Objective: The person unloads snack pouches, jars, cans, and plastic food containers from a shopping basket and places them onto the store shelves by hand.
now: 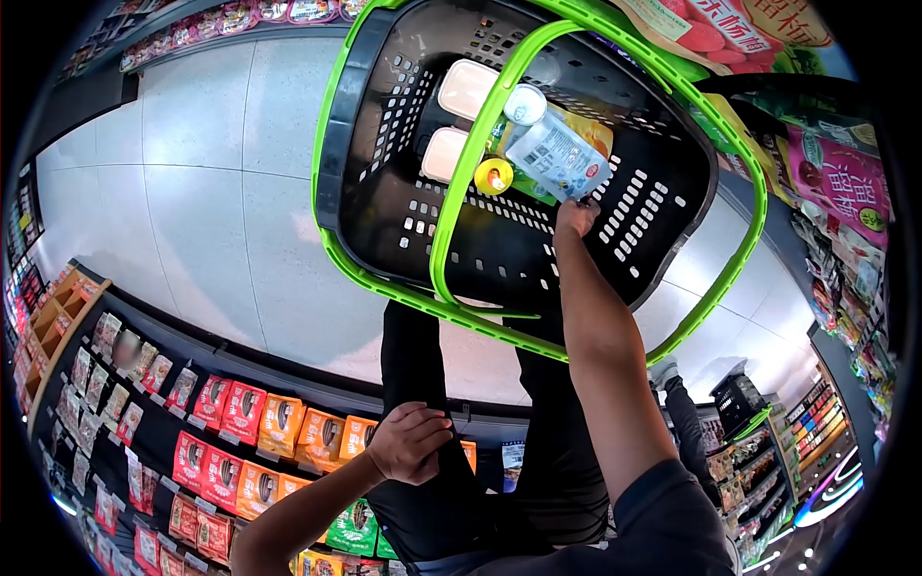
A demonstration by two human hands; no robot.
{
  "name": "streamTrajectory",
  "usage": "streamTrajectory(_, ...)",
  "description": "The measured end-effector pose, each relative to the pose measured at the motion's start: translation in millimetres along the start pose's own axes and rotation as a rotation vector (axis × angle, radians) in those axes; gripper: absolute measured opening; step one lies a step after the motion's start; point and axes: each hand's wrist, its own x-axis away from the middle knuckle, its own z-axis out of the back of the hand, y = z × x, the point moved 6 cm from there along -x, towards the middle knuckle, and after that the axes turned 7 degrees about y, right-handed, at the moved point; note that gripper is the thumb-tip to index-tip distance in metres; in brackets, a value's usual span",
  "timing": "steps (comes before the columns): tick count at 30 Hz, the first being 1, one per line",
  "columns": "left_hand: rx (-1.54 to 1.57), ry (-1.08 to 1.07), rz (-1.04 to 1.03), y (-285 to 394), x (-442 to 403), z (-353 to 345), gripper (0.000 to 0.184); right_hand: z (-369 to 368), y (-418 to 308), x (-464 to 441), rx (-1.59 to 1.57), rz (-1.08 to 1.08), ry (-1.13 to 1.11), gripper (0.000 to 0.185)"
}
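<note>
My right hand (576, 217) pinched the near corner of the pale packet (557, 156) inside the basket (384, 206), probably because that edge was the easiest part to grip, and my forearm (601, 317) lay to the right of the green handle (445, 221), clear of that bar. The packet slanted beside the white tub (524, 104) and near the yellow tub (494, 177), while 2 boxes (445, 154) sat towards the left end, lids up, likely to stay steady. My left hand (413, 442), loosely curled, hung near my leg (411, 355), holding nothing visible.
</note>
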Motion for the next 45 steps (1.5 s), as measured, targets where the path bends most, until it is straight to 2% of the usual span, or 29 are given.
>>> streamTrajectory(5, 0.0, -0.002, 0.001, -1.4, -0.9, -0.4, 0.038, -2.3, -3.3, -11.5, 0.125, 0.046, -0.003, 0.055)
streamTrajectory(7, 0.013, 0.003, 0.005, -1.0, -1.6, 0.1, 0.038, -38.1, 29.2, -48.7, 0.242, 0.161, -0.157, 0.049)
streamTrajectory(8, 0.009, 0.001, 0.006, -1.0, -1.6, 0.0, 0.038, -55.9, 48.4, -67.0, 0.227, 0.163, -0.112, 0.037)
streamTrajectory(9, 0.018, 0.007, 0.006, -1.0, -1.5, 0.1, 0.038, -59.0, 50.7, -77.5, 0.223, 0.161, -0.113, 0.037)
streamTrajectory(11, 0.027, 0.01, 0.007, -2.1, -1.1, 0.9, 0.038, -66.9, 64.4, -85.0, 0.18, -0.005, -0.252, 0.032)
streamTrajectory(12, 0.015, 0.002, 0.009, -1.8, -1.3, 0.9, 0.038, -31.2, 26.3, -48.6, 0.027, -0.169, -0.29, 0.033)
streamTrajectory(13, 0.005, -0.005, 0.008, 0.6, -1.2, 0.5, 0.038, -29.1, 34.0, -48.1, 0.031, -0.171, -0.286, 0.033)
streamTrajectory(15, 0.003, 0.008, 0.008, 2.4, -0.1, -0.4, 0.036, -29.4, 27.1, -62.4, 0.241, 0.254, -0.22, 0.036)
streamTrajectory(16, -0.006, 0.021, 0.011, 3.0, -0.3, 0.0, 0.034, 2.1, -3.3, -38.4, 0.27, 0.315, -0.192, 0.036)
streamTrajectory(17, -0.009, 0.029, -0.003, 5.7, -1.0, 0.9, 0.034, 21.1, -14.7, -25.3, 0.163, 0.31, -0.176, 0.035)
streamTrajectory(19, -0.014, 0.013, 0.024, 9.9, -5.6, 2.1, 0.029, 43.0, -25.5, -18.2, 0.133, 0.346, -0.33, 0.046)
streamTrajectory(23, -0.053, 0.023, 0.026, 18.7, -13.6, 1.7, 0.028, 134.6, -95.7, 46.7, -0.381, 0.173, -0.529, 0.033)
streamTrajectory(25, -0.068, 0.065, 0.001, 26.5, -18.6, -1.7, 0.027, 182.8, -121.0, 70.7, -0.457, 0.143, -0.593, 0.027)
streamTrajectory(26, -0.148, 0.05, 0.064, 25.9, -21.9, -3.7, 0.028, 207.8, -131.6, 83.3, -0.48, 0.132, -0.618, 0.028)
streamTrajectory(27, -0.229, 0.036, 0.13, 24.9, -23.2, -5.9, 0.03, 234.2, -138.8, 95.6, -0.502, 0.119, -0.647, 0.028)
streamTrajectory(28, -0.296, 0.109, 0.184, 25.4, -23.9, -6.7, 0.042, 261.0, -144.4, 107.0, -0.475, 0.145, -0.681, 0.028)
streamTrajectory(29, -0.31, 0.117, 0.322, 20.1, -26.5, -9.5, 0.061, 294.3, -155.1, 125.6, -0.528, 0.12, -0.724, 0.028)
streamTrajectory(31, -0.195, 0.326, 0.427, 50.2, -49.9, 14.0, 0.087, 360.5, -171.7, 161.9, -0.596, 0.087, -0.789, 0.026)
streamTrajectory(33, -0.106, 0.549, 0.318, 93.4, -73.3, 45.6, 0.107, 424.2, -187.2, 197.5, -0.566, 0.102, -0.889, 0.023)
streamTrajectory(35, -0.036, 0.597, 0.253, 130.6, -94.0, 75.2, 0.111, 478.3, -198.1, 228.4, -0.627, 0.111, -0.99, 0.022)
streamTrajectory(37, -0.057, 0.851, 0.1, 171.8, -98.8, 108.0, 0.102, 529.0, -209.1, 253.7, -0.611, 0.122, -1.12, 0.027)
streamTrajectory(38, -0.072, 0.986, 0.016, 204.1, -90.8, 125.7, 0.079, 555.2, -220.0, 263.7, -0.62, 0.139, -1.134, 0.027)
streamTrajectory(39, -0.086, 0.998, 0.014, 239.0, -82.2, 145.0, 0.079, 585.4, -232.4, 278.9, -0.719, 0.126, -1.188, 0.028)
streamTrajectory(41, -0.28, 0.866, -0.083, 298.9, -77.3, 168.8, 0.053, 629.0, -250.6, 294.8, -0.831, 0.127, -1.253, 0.03)
streamTrajectory(42, -0.014, 0.89, -0.158, 303.1, -73.9, 169.6, 0.04, 645.4, -255.4, 299.5, -0.869, 0.111, -1.294, 0.032)
streamTrajectory(43, 0.15, 0.789, -0.014, 316.6, -70.9, 167.9, 0.04, 662.8, -262.2, 304.3, -0.909, 0.095, -1.334, 0.033)
streamTrajectory(45, 0.301, 0.699, 0.145, 351.6, -62.9, 166.3, 0.034, 699.9, -278.4, 308.4, -0.965, 0.086, -1.352, 0.031)
